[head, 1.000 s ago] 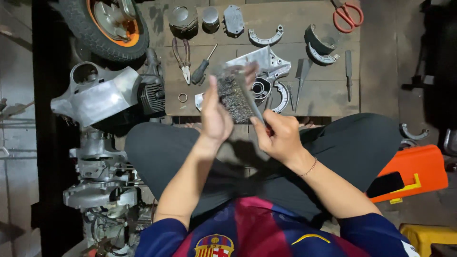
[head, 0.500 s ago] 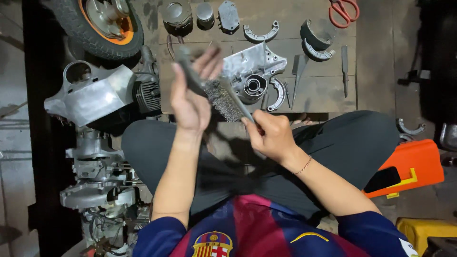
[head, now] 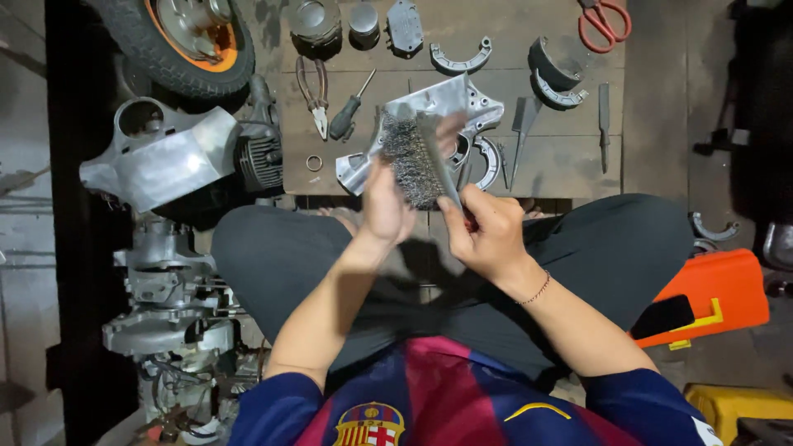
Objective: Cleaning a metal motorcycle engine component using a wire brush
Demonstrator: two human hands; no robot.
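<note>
Our right hand (head: 489,235) has its grip closed around the handle of a wire brush (head: 410,158), bristles raised above our lap. Our left hand (head: 387,206) pinches a small blurred part against the bristles, just before the wooden surface (head: 562,157).

Left hand (head: 387,206) raised, fingers curled; right hand (head: 489,234) fisted, gripping.

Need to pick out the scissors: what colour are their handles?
Red-orange; the scissors lie at the board's far right corner, clearest in the head view.
</note>
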